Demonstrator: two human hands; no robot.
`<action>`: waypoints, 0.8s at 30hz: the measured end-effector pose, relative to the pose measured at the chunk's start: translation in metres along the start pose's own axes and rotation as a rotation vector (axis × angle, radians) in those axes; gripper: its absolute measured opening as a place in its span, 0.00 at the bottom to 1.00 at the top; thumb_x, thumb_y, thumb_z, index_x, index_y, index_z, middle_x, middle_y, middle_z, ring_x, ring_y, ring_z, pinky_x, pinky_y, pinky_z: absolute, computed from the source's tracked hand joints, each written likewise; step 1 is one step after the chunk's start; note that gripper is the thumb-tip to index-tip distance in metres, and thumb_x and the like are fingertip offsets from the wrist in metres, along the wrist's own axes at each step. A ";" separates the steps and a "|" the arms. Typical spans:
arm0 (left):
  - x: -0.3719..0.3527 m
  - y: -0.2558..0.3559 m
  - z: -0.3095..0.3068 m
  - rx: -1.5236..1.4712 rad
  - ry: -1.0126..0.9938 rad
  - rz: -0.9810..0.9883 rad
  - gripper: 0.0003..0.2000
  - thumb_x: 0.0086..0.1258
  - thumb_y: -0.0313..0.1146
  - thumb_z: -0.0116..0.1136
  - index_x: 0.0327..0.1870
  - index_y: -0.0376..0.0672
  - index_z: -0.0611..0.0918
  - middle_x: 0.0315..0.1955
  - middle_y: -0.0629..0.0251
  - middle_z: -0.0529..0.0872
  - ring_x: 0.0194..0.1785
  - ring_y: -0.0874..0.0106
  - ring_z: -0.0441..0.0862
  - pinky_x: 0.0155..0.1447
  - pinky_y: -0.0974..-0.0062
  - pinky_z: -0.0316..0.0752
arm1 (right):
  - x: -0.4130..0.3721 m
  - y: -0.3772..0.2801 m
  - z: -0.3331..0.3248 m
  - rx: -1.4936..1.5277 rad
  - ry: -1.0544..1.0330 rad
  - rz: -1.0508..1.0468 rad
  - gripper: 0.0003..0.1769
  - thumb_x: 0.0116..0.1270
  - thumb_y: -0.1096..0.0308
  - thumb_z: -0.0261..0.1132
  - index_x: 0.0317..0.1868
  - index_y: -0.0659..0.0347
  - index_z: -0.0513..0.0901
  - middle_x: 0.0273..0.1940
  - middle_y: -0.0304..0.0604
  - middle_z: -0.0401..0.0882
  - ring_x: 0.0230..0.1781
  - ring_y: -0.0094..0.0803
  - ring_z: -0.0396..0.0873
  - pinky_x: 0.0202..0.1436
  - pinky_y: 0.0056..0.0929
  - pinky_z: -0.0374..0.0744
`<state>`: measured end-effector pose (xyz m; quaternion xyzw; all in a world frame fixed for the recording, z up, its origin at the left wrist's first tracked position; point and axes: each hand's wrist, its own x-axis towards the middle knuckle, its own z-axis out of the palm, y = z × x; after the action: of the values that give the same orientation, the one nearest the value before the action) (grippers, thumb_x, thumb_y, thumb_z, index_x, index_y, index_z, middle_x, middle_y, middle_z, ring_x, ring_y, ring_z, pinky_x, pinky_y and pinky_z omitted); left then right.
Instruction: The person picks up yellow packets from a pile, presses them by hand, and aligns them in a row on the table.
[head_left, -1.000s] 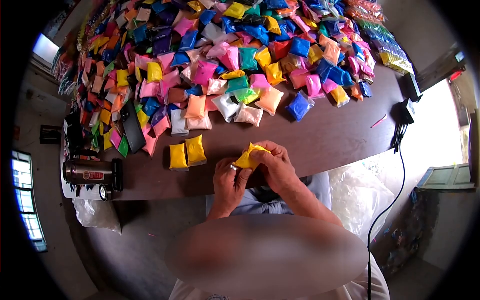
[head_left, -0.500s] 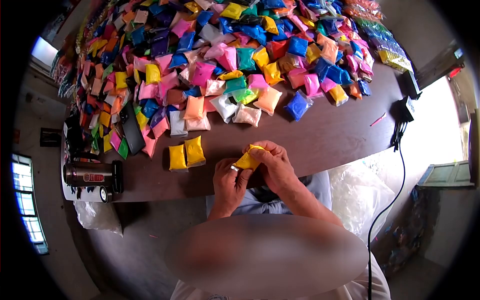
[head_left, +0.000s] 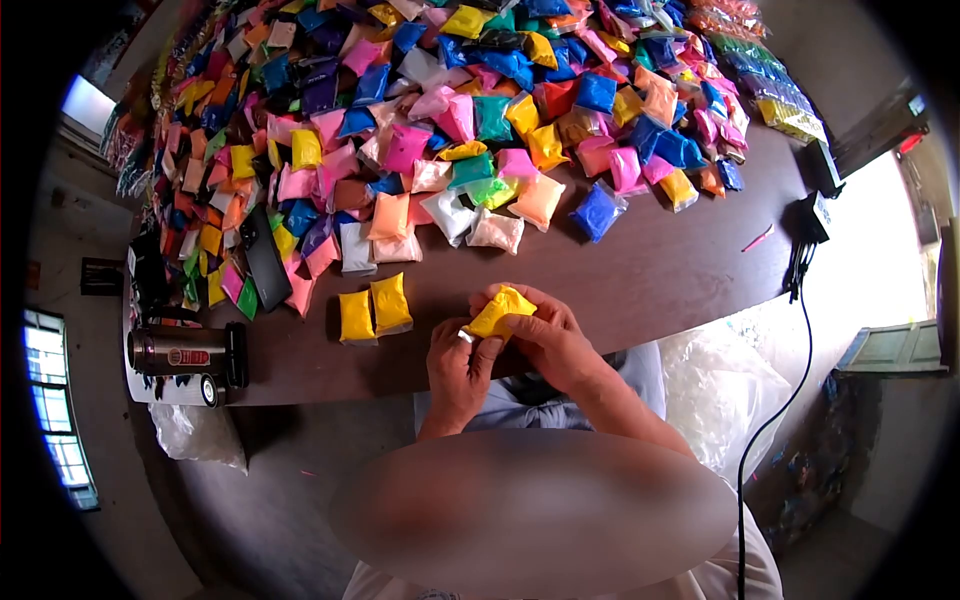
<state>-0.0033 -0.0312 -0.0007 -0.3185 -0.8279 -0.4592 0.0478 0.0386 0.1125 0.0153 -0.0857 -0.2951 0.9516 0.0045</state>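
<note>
- Holding a small yellow packet point(head_left: 502, 311) in both hands, just above the surface point(head_left: 640, 270), close to the middle of the near edge.
- Got the left hand point(head_left: 458, 372) curled in pretty narrow, pinching the packet's lower left end between thumb and bent fingers.
- Using the right hand point(head_left: 550, 335) on the other end, thumb pressed on the packet's front, fingers tucked behind, so basically closed around it.
- Can't tell exactly how far the hidden fingertips reach behind the packet.
- Also seeing a shiny bit by the left fingers, too small to make out.
- Can spot a pair of yellow packets point(head_left: 391, 302) lying side by side on the surface, just left of the hands.
- Looking at a massive heap of colorful packets point(head_left: 405, 145) across the far side, with a dark phone point(head_left: 264, 262) resting by its left part.
- Add a thermos point(head_left: 182, 349) lying at the near left corner, plus a thin pink tool point(head_left: 758, 238) toward the right edge.
</note>
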 end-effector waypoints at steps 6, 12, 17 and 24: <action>0.000 0.000 -0.002 -0.062 -0.010 -0.028 0.15 0.68 0.41 0.57 0.31 0.35 0.79 0.34 0.54 0.81 0.42 0.56 0.77 0.47 0.62 0.72 | 0.002 0.008 -0.004 -0.030 -0.032 -0.067 0.14 0.65 0.73 0.62 0.50 0.67 0.77 0.46 0.44 0.80 0.45 0.29 0.79 0.52 0.25 0.77; 0.003 0.003 -0.009 -0.184 -0.067 -0.069 0.16 0.66 0.45 0.59 0.38 0.38 0.81 0.37 0.58 0.82 0.45 0.60 0.76 0.52 0.65 0.70 | -0.003 -0.010 -0.012 -0.272 -0.075 0.032 0.13 0.65 0.70 0.64 0.48 0.68 0.77 0.39 0.37 0.80 0.37 0.18 0.76 0.41 0.16 0.76; 0.002 0.000 -0.010 -0.210 -0.101 -0.064 0.16 0.66 0.45 0.59 0.39 0.39 0.81 0.37 0.59 0.82 0.46 0.62 0.76 0.51 0.67 0.71 | -0.010 -0.022 0.004 -0.413 -0.078 0.038 0.17 0.66 0.65 0.65 0.49 0.68 0.76 0.38 0.37 0.79 0.36 0.18 0.75 0.39 0.16 0.75; -0.002 0.000 -0.010 -0.211 -0.057 -0.121 0.16 0.66 0.45 0.60 0.40 0.39 0.80 0.38 0.59 0.82 0.46 0.61 0.76 0.51 0.66 0.71 | -0.011 0.000 0.003 -0.342 0.050 -0.019 0.17 0.65 0.65 0.66 0.48 0.67 0.75 0.37 0.36 0.78 0.36 0.17 0.75 0.39 0.16 0.75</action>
<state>-0.0035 -0.0397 0.0042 -0.2839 -0.7936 -0.5368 -0.0374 0.0494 0.1102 0.0192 -0.1063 -0.4532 0.8850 0.0063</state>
